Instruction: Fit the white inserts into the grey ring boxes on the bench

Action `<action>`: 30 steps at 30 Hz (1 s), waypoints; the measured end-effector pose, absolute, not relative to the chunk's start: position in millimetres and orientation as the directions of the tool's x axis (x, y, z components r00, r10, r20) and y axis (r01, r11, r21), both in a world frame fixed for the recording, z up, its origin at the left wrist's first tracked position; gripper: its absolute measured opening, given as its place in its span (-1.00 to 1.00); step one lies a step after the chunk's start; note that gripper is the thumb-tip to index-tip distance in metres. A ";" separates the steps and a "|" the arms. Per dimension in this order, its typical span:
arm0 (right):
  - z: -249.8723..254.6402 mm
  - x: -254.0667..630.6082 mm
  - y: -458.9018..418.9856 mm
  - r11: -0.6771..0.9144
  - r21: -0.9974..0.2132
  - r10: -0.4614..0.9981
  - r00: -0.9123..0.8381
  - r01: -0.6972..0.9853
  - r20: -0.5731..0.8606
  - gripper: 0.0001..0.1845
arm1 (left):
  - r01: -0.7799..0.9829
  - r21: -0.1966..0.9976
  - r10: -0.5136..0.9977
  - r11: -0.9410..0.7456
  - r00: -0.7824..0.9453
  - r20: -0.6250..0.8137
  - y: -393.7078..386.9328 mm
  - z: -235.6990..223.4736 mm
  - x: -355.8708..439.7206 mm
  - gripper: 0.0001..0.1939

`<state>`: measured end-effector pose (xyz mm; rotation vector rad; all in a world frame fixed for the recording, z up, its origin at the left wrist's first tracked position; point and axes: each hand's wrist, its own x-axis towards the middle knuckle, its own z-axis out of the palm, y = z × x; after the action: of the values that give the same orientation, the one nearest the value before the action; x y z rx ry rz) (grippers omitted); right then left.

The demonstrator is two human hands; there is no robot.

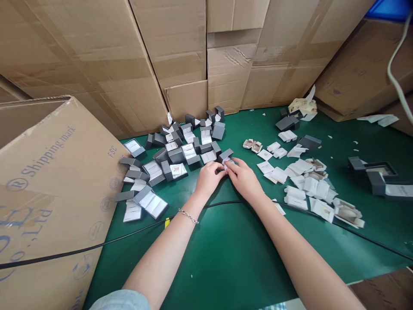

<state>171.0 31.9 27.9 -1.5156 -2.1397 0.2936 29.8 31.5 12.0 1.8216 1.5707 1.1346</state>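
Observation:
My left hand [209, 177] and my right hand [242, 177] meet over the middle of the green table, fingers bent around a small dark grey box [226, 154] with an open lid. Both sets of fingertips press on its pale inside, which they largely cover. Left of it spreads a cluster of similar open grey boxes [176, 155] with white inserts. Closest on my right hand's side are white printed cards [265, 167] and a small beige moulded tray [252, 145].
A big carton [58, 198] borders the left side, and stacked cartons [180, 51] wall off the back. A black cable [135, 232] crosses the table under my forearms. White folded papers [309, 185] and more grey boxes [376, 183] lie to the right.

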 end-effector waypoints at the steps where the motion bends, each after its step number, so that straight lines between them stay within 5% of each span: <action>1: 26.3 171.5 32.7 0.352 -0.481 0.931 -0.244 0.803 0.273 -0.62 | 0.560 0.793 0.960 -0.238 0.009 0.281 31.6 11.9 29.9 -0.97; 11: 23.4 175.5 38.8 0.312 -0.685 0.947 -0.154 0.659 0.283 -0.69 | 0.550 0.799 0.964 -0.242 0.043 0.262 32.3 12.1 31.4 -0.97; 25: 24.0 177.8 39.7 0.167 -0.708 0.977 -0.018 0.687 0.213 -0.69 | 0.745 0.519 0.907 -0.418 0.308 0.287 24.4 18.0 30.9 -0.73; 30: 24.7 176.1 36.8 0.209 -0.617 0.966 -0.063 0.759 0.249 -0.63 | 0.718 0.587 0.926 -0.375 0.254 0.281 26.2 16.5 30.2 -0.68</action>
<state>176.1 36.8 24.7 -1.5987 -1.8710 0.4329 30.2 26.2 16.5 2.1922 1.5084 0.8528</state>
